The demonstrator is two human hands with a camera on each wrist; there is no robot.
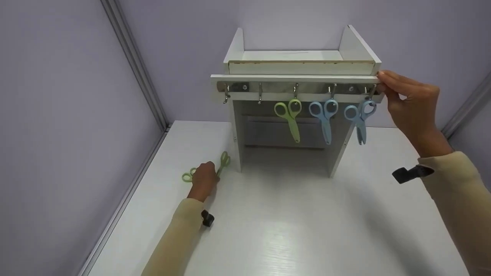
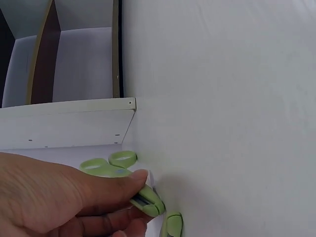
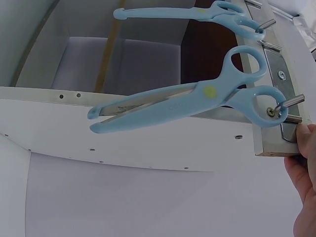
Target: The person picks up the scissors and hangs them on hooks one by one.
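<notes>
The left hand (image 1: 203,177) lies on the white counter (image 1: 291,230) with its fingers curled around a pair of green scissors (image 1: 223,161), close to the foot of the white shelf unit (image 1: 299,65). The left wrist view adds what the head view hides: thumb and fingers pinch the scissors at the blades, and a second green handle (image 2: 172,223) lies on the counter just beside them.

The right hand (image 1: 410,101) grips the right end of the hook rail (image 1: 245,87), thumb on top and fingers under the edge. Three pairs hang from the hooks: green hanging scissors (image 1: 290,117), middle blue scissors (image 1: 324,119) and right blue scissors (image 1: 360,119) just beside the right hand. The right wrist view shows that last pair's handle loop threaded on a metal hook (image 3: 286,102).

The two leftmost hooks are bare. The counter's left edge meets the wall near the left hand; broad open surface lies in front of the shelf unit.
</notes>
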